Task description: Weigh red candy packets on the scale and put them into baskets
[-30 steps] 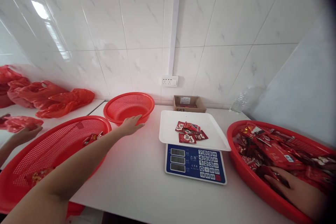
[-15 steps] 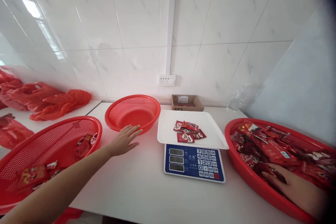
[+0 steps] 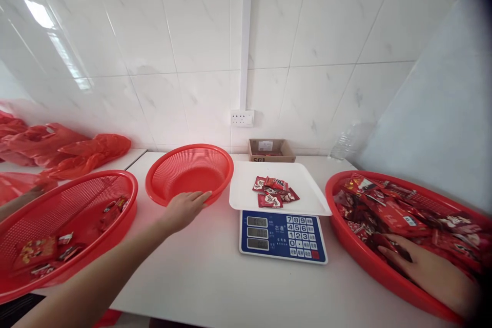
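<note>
My left hand [image 3: 183,208] reaches forward with its fingers stretched over the near rim of a small round red mesh basket [image 3: 180,164], which holds nothing. My right hand [image 3: 421,265] lies flat, fingers apart, on a heap of red snack packets [image 3: 388,210] in a big red basket [image 3: 348,243] at the right. Between the two baskets stands a blue electronic scale [image 3: 282,236] with a white tray [image 3: 244,187], and a few red packets [image 3: 274,192] lie on that tray.
A large red mesh basket [image 3: 77,187] at the left holds a few packets. Another person's hand [image 3: 23,199] shows at the far left edge, near red plastic bags [image 3: 80,148]. A cardboard box [image 3: 271,149], a clear bottle [image 3: 346,142] and a wall socket [image 3: 242,118] are at the tiled wall.
The small red basket has slid toward me and closer to the scale, with my left hand on its rim. My right hand has stayed in the right basket.
</note>
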`<state>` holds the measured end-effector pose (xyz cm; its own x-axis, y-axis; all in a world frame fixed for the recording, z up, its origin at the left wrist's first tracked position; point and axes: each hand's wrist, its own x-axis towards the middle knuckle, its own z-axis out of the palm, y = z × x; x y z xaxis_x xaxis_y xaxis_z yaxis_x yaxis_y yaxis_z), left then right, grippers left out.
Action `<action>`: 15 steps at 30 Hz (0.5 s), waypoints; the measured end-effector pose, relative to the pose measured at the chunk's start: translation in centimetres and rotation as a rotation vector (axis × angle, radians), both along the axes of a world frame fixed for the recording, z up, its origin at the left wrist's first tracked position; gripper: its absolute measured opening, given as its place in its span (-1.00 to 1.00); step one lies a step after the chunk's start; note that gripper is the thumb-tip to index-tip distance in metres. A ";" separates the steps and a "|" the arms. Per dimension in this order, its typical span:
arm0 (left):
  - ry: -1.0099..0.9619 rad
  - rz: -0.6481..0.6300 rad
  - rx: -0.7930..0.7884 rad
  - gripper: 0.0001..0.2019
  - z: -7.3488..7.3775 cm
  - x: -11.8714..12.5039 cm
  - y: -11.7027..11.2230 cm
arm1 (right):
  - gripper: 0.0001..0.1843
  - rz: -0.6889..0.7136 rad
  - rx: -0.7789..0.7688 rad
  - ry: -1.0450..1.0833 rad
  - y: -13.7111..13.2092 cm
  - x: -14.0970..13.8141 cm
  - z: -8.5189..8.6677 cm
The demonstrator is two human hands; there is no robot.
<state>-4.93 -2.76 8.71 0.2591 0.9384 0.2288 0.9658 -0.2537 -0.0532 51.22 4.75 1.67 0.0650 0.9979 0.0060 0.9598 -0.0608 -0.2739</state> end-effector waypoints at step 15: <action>-0.085 -0.375 -0.057 -0.58 0.2 17.9 7.2 | -0.30 0.004 -0.106 0.061 -1.4 -2.5 3.1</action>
